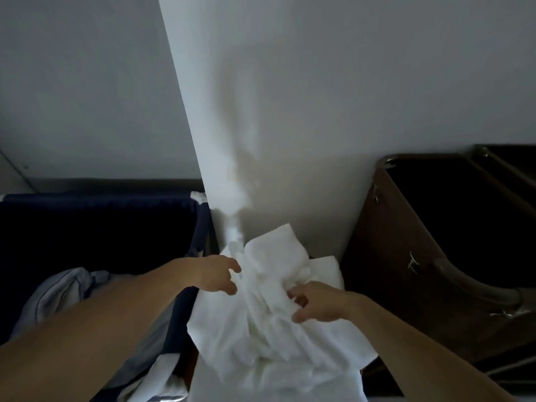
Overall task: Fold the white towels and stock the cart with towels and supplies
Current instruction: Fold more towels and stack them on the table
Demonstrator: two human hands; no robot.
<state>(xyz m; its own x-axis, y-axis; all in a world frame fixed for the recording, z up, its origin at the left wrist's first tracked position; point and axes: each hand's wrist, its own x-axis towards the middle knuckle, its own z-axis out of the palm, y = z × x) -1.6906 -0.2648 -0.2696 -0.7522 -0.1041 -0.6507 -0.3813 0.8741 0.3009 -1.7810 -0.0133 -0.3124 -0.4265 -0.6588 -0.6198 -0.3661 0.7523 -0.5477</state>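
Gripping crumpled white cloth towel point(261, 314), heaped between navy fabric hamper point(116, 198) and brown bin point(391, 242): left hand point(214, 274) pinches its edge, right hand point(319, 304) fingers curl into folds. Looks soft, light, floppy; corners best.

Dim room — a pale wall corner point(191, 111) juts forward, a navy hamper point(101, 198) left, a brown bin point(391, 242) right.

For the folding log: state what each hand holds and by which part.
The left hand pinches the left edge of the crumpled white towels between thumb and forefinger. The right hand grips a bunched fold near their middle.
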